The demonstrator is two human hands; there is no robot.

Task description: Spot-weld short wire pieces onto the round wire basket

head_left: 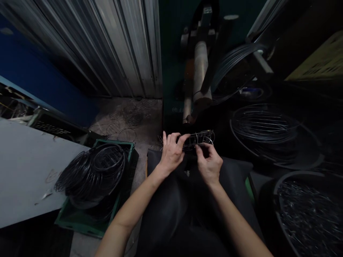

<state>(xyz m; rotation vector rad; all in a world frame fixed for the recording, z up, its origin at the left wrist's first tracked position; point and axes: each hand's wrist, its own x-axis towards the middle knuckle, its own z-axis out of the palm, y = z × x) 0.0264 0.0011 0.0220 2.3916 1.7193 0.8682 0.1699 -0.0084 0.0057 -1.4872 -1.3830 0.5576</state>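
Bg: corrugated wall (107, 46), grey table (26, 167) on L. Next green crate (80, 225) w/ black wire rings (93, 171) beside L arm. R side: tub (278, 178) of wire bits, wire coils (262, 125). Ahead: machine roller (200, 67) (close behind work). Smallest: wire frame (202, 137) over lap, left hand (171, 153) curled round its L end, right hand (210, 164) pinching lower edge.

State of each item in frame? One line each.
wire frame: held in both hands, roughly level
left hand: closed on frame's left end
right hand: pinching frame from below
crate: filled with rings
rings: piled, overhanging crate's rim
tub: holds short wire pieces
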